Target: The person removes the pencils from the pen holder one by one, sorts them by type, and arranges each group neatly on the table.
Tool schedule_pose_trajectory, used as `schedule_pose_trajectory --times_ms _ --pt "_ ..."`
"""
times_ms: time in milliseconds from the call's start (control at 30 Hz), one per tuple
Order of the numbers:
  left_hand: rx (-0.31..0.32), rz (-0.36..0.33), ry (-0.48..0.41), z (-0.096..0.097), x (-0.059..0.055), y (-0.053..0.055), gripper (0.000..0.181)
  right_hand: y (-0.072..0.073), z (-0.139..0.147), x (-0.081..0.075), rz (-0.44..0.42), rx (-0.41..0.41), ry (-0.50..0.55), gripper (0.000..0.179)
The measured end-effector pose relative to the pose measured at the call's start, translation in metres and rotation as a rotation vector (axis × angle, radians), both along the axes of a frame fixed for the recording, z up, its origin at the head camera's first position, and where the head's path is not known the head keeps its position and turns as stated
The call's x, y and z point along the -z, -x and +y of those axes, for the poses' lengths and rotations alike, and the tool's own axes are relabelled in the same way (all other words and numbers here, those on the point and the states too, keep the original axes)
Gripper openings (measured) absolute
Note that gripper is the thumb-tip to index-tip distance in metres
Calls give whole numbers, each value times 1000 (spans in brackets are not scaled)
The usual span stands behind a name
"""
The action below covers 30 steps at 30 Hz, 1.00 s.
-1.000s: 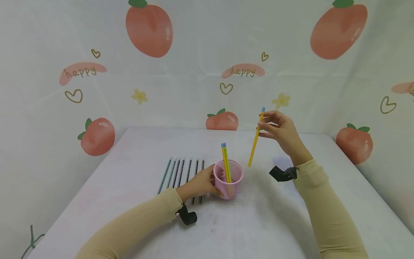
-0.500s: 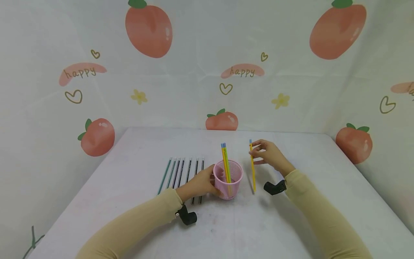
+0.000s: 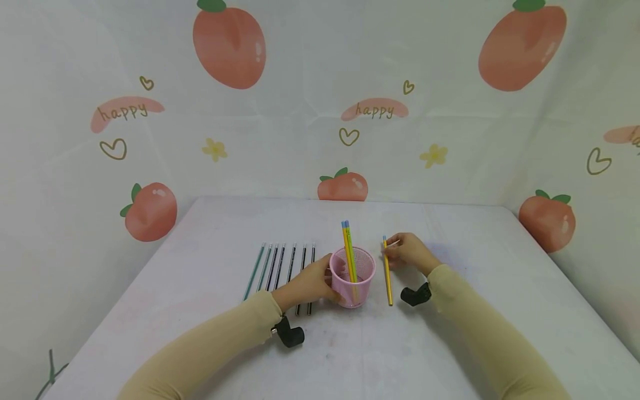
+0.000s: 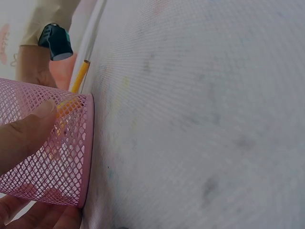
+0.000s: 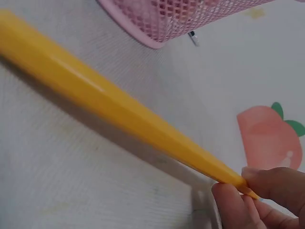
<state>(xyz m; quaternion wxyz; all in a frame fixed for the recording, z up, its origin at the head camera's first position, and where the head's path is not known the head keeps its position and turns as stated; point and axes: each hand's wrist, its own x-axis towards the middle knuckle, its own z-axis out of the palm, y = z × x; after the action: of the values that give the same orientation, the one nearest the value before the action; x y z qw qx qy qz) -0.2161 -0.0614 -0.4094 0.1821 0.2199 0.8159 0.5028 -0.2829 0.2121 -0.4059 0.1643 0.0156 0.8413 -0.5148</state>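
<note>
A pink mesh pen cup (image 3: 352, 291) stands upright on the table, and my left hand (image 3: 311, 284) grips its left side. In the left wrist view the thumb (image 4: 29, 133) presses on the mesh of the cup (image 4: 71, 157), with fingers on the opposite side. Yellow and green pencils (image 3: 349, 250) with blue ends lean inside the cup. Just right of the cup, my right hand (image 3: 409, 253) pinches a yellow pencil (image 3: 388, 280) near its blue end. That pencil (image 5: 119, 107) slants close over the table in the right wrist view; whether it touches is unclear.
Several dark and teal pencils (image 3: 270, 266) lie side by side on the white table (image 3: 200, 266), left of the cup; my left hand and forearm partly cover them. A printed cloth (image 3: 300, 128) hangs behind the table. Each wrist wears a small black camera (image 3: 290, 333).
My right hand has come down and to the left with the yellow pencil, from above the table to close over it beside the cup. My left hand and the cup stay put.
</note>
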Motion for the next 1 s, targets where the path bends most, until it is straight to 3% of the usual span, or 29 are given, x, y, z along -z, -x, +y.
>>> schedule_pose_trajectory --times_ms 267,633,1000 --pt "-3 -6 12 0 0 0 90 1 -4 4 -44 51 -75 41" --pt "-8 1 16 0 -1 -1 90 1 -9 4 -23 53 -165 41" --pt "2 9 19 -1 1 1 92 3 -10 8 -22 49 -165 42"
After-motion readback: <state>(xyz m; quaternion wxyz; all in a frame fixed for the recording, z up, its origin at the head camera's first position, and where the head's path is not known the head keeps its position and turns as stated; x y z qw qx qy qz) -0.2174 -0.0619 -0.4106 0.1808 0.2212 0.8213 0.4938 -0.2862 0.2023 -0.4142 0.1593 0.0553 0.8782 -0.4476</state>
